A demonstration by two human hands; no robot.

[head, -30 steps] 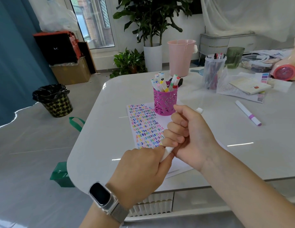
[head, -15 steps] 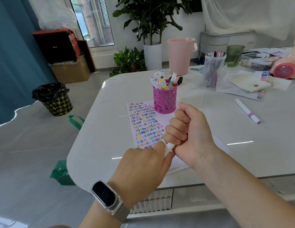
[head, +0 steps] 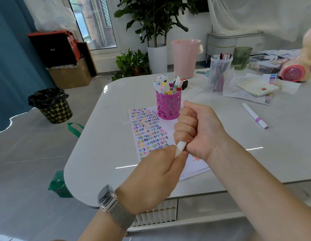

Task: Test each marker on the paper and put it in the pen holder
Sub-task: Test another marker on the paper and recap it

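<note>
While both hands are closed around one white marker [head: 180,148], only a short piece of its barrel shows between them, above the near part of the paper [head: 168,133]. The right hand [head: 199,129] is a tight fist around the upper part of the marker, with its fingers [head: 184,122] curled toward the left and the knuckles stacked one over another. The left hand [head: 156,174] is lower and nearer, and it pinches the lower end of the marker between the thumb and the forefinger. The two hands almost touch each other at the marker. I cannot tell if the cap is on or off, because both ends are hidden inside the hands. The left wrist carries a watch [head: 109,200] with a metal mesh band.

The paper lies flat on the white table [head: 107,153], and its left half is filled with rows of small coloured scribbles. At the far edge of the paper stands the pink pen holder [head: 168,106], upright, with several markers in it that lean in different directions. It is just beyond the right fist, not touching it. Well apart to the right, another white marker with a purple band [head: 254,116] lies alone on the table. Farther right and far are loose papers [head: 246,89] and a clear cup [head: 219,73] with pens.
</note>
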